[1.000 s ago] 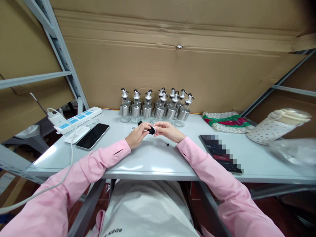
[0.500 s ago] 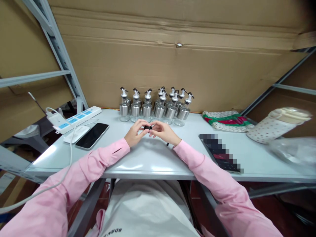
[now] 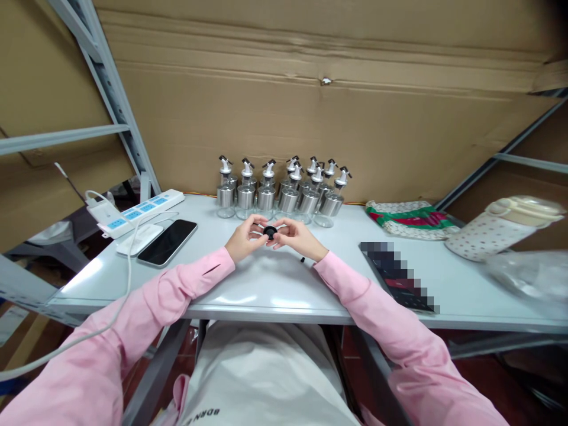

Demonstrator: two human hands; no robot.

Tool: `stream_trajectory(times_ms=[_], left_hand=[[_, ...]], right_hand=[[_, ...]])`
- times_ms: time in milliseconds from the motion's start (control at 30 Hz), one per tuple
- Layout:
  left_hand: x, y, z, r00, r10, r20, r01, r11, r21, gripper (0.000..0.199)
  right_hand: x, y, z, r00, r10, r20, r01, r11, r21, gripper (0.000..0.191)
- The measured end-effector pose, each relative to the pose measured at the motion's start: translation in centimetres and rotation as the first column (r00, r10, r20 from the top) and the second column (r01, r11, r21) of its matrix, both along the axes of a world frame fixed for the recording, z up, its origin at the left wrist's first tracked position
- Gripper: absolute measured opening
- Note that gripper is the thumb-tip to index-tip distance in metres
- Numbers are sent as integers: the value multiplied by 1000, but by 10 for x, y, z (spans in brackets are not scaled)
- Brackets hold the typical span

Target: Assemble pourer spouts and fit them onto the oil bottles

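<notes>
Between the fingertips of both hands is a small round black part [image 3: 270, 232], held just above the table. My left hand [image 3: 247, 238] pinches it from the left, and my right hand [image 3: 296, 236] grips it from the right. Behind the hands stand several glass bottles [image 3: 265, 197] with steel bands and white pourer tops with dark levers. A tiny black piece [image 3: 302, 260] lies on the table under my right wrist.
A phone [image 3: 167, 243], a white charger and a power strip [image 3: 142, 213] lie at the left; a white cable crosses my left sleeve. At the right are a dark pixelated item [image 3: 394, 275], a patterned cloth [image 3: 410, 219] and a dotted flask [image 3: 481, 234].
The black part has turned, so that its round face now shows. Both hands still hold it in nearly the same place. The whole view has shifted slightly.
</notes>
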State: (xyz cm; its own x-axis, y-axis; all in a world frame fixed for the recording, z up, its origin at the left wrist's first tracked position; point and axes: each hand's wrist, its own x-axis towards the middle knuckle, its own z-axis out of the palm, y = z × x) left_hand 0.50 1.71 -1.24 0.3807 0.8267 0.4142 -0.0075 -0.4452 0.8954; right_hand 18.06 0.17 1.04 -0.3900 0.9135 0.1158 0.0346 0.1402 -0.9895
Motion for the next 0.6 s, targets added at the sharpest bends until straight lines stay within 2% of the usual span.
stream_trajectory(times_ms=[133, 300, 467, 600], left_hand=[[1, -1, 1, 1000, -4, -20, 4, 1000, -11, 31], [3, -6, 4, 999, 23, -48, -17, 994, 103, 26], [4, -14, 7, 995, 78, -56, -68, 984, 162, 33], [2, -15, 9, 993, 81, -91, -58, 970, 236, 36]], right_hand=[[-2, -1, -2, 1000, -20, 20, 19, 1000, 13, 29], [-5, -4, -2, 1000, -19, 19, 18, 998, 68, 27], [-5, -6, 0, 997, 27, 69, -35, 992, 122, 26], [-5, -9, 0, 994, -6, 111, -14, 983, 184, 27]])
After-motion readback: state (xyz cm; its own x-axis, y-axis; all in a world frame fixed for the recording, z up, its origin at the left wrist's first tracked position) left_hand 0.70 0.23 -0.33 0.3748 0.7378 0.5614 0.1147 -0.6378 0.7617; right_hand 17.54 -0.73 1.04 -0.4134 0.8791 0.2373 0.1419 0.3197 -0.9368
